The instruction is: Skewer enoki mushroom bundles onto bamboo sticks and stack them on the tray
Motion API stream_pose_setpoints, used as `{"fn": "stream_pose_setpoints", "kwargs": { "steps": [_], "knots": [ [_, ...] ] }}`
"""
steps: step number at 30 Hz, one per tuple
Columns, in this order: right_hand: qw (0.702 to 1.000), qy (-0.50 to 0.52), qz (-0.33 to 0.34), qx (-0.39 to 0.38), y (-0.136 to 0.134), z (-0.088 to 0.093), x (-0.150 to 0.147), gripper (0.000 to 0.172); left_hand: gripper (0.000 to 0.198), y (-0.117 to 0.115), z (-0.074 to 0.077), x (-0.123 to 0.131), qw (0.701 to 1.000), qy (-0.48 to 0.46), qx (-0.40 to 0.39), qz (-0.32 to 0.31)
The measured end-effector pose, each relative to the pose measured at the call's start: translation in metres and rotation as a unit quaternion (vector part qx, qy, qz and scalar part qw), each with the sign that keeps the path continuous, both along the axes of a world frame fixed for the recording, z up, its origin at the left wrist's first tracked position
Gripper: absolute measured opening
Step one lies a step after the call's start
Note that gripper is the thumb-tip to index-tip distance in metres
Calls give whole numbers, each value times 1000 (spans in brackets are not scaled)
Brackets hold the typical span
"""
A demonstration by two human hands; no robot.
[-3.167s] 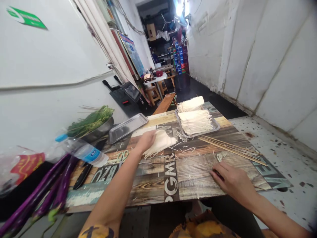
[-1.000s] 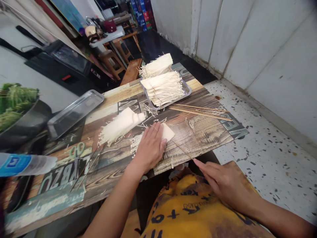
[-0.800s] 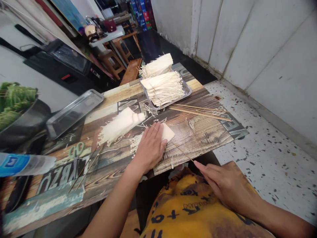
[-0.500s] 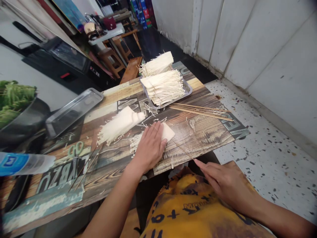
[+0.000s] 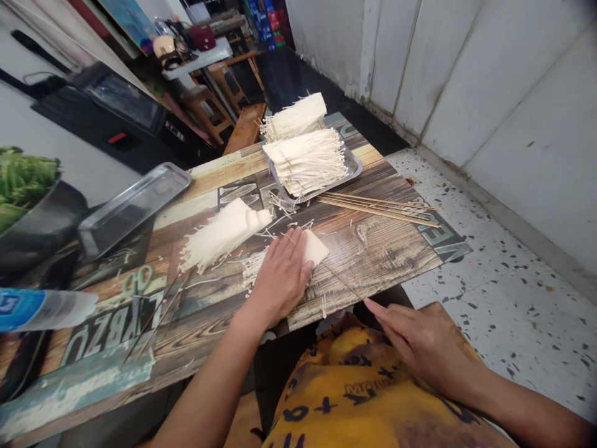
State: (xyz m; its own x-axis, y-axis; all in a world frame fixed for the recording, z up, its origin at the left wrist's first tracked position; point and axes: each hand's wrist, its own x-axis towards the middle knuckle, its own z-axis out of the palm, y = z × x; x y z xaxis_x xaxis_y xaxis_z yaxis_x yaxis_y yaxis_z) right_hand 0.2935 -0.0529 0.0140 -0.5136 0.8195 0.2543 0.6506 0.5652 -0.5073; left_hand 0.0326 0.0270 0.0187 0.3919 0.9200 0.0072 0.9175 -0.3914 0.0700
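Observation:
My left hand (image 5: 283,274) lies flat with fingers stretched out, pressing a bunch of enoki mushrooms (image 5: 316,249) against the table; the palm hides much of the bunch. A thin bamboo skewer (image 5: 342,281) runs from the cut end of that bunch to the table's near edge. Its outer end sits in the closed fingers of my right hand (image 5: 415,333); the tip inside the mushrooms is hidden. Just beyond my left hand, another enoki bunch (image 5: 224,233) lies loose. Skewered enoki (image 5: 305,163) are stacked on a metal tray (image 5: 353,168) farther back.
Several bare skewers (image 5: 382,208) lie right of the tray, and two more (image 5: 156,317) at the left. A clear plastic tray (image 5: 135,208), a plastic bottle (image 5: 46,309) and a metal bowl (image 5: 56,205) of greens stand on the left. Mushroom scraps are scattered about the patterned table (image 5: 196,342).
The view has shifted slightly, so the things at the left sit a bit farther left. Both hands and the skewer look almost unchanged.

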Motion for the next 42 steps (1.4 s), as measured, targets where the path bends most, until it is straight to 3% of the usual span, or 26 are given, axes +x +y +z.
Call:
{"fn": "stream_pose_setpoints", "kwargs": {
  "steps": [12, 23, 35, 42],
  "knots": [
    [1000, -15, 2, -3, 0, -2, -2, 38, 57, -1, -3, -1, 1000, -2, 12, -8],
    [995, -63, 24, 72, 4, 2, -5, 38, 58, 0, -2, -1, 1000, 10, 5, -8],
    [996, -58, 33, 65, 7, 4, -10, 40, 57, 1, -2, 0, 999, 37, 10, -11],
    [992, -76, 14, 102, 10, 9, -13, 37, 55, -16, 14, 5, 994, 42, 100, -23]
  ]
}}
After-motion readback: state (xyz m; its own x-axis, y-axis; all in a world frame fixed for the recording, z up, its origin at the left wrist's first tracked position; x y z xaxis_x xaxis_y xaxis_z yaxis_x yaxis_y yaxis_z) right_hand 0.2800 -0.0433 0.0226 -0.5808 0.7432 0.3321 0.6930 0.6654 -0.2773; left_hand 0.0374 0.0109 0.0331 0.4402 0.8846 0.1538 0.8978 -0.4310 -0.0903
